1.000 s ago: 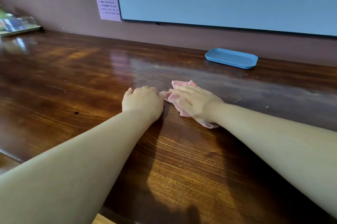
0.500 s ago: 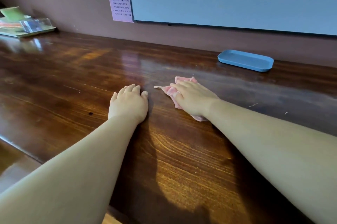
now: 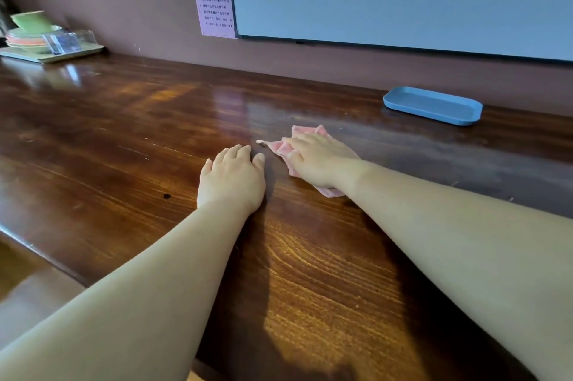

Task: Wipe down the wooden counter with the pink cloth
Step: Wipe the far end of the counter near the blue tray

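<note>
pink cloth (image 3: 310, 145), soft and crumpled into loose folds, lies on the wooden counter (image 3: 325, 287) under my right hand (image 3: 319, 160). that hand presses it flat, fingers straight and spread, palm down. my left hand (image 3: 232, 179) rests just beside the cloth, not touching it, fingers relaxed and flat on the bare wood, gripping nothing. i see glossy dark varnish with strong grain lines running along the boards. beyond the cloth, near the wall, sits a shallow blue tray (image 3: 432, 105), oblong with rounded corners, smooth and matte.
</note>
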The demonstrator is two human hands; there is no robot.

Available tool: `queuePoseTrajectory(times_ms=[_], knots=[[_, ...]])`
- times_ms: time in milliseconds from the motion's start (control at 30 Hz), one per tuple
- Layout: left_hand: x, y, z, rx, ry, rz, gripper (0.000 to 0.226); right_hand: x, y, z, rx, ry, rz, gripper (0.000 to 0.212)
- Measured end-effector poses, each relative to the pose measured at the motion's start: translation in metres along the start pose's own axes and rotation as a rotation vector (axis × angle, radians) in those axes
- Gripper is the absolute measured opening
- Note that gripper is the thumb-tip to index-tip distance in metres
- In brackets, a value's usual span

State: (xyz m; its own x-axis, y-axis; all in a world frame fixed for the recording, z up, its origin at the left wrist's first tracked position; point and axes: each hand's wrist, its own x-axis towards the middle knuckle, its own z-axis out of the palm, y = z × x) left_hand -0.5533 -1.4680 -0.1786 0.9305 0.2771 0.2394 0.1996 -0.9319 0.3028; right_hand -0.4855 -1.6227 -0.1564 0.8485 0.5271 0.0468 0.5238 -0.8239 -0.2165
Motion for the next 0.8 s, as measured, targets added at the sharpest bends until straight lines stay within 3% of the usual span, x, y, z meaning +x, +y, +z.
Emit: queuePoseTrajectory(times_ms=[133,333,400,533,633,733,800], knots=[[0.001,-0.002,0.001,-0.052,0.015,-0.012,0.055,-0.004,0.006,0.006,0.029,-0.095,-0.160,0.050],[-0.001,0.000,-0.001,-0.074,0.058,-0.008,0.053,0.017,-0.015,-0.004,0.063,-0.002,-0.033,0.038],[-0.001,0.000,-0.002,-0.110,0.079,-0.009,0.053,0.015,-0.025,-0.001,0.034,-0.009,-0.110,0.029],[-0.001,0.000,-0.003,-0.215,0.115,-0.043,0.052,-0.004,-0.022,0.012,0.075,-0.052,-0.325,0.034],[-0.002,-0.001,-0.006,-0.254,0.133,-0.063,0.051,0.002,-0.022,0.004,0.151,-0.014,-0.219,0.031],[-0.005,-0.001,-0.009,-0.259,0.130,-0.079,0.051,0.009,-0.033,-0.001,0.063,-0.023,-0.070,0.041],[-0.005,0.000,-0.009,-0.262,0.124,-0.085,0.051,-0.005,-0.033,0.003,0.078,-0.018,-0.131,0.042]])
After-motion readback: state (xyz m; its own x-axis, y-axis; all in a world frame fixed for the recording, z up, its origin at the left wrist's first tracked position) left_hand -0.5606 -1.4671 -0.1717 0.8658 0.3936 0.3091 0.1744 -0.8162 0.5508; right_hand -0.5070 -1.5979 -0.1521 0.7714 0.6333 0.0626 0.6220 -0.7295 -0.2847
